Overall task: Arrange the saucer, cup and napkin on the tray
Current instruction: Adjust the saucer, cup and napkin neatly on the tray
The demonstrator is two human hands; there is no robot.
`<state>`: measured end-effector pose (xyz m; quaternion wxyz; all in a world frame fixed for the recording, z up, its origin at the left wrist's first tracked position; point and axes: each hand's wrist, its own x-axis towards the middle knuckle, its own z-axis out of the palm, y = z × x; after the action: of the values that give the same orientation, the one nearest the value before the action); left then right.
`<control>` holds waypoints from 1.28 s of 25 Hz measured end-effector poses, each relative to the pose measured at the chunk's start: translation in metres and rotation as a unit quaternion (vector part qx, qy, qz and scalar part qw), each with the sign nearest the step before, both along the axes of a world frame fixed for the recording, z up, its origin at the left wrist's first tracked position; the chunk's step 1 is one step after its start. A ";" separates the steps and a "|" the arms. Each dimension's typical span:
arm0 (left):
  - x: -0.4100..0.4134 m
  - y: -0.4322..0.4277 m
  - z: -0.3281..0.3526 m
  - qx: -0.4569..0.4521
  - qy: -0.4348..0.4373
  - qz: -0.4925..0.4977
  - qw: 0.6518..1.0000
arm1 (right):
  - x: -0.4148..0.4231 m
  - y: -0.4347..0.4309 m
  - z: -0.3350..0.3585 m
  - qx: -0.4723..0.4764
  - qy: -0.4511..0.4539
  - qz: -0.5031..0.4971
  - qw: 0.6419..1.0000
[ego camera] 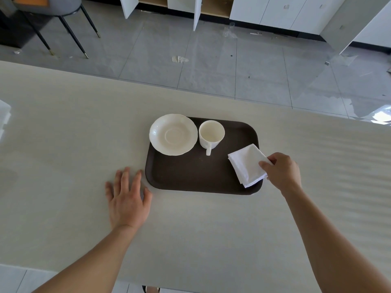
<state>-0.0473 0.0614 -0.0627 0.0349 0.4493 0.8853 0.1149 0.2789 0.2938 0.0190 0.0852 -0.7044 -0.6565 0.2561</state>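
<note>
While the left hand (127, 197) lies flat and open on the pale table (63, 134), a dark brown tray (190, 176) holds a white saucer (173, 134) and teacup (211, 134) beyond the grip. The right hand (282, 171) pinches a folded white napkin (246, 164); laying it down seems the step underway, with release probably next.

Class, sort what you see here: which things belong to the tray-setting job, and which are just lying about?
Job: tray, saucer, cup, napkin, pinched by the right hand.

Lying about: chair, paper scraps on the floor, white stack at the table's left edge.
</note>
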 end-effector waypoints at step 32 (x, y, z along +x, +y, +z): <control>0.166 0.143 0.047 -0.018 -0.052 -0.280 0.959 | -0.008 -0.004 -0.013 -0.050 0.105 -0.030 0.993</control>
<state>0.1185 0.2044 -0.0157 0.1200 0.6715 0.7233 0.1075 0.2711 0.2894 0.0059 0.1263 -0.6960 -0.6093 0.3584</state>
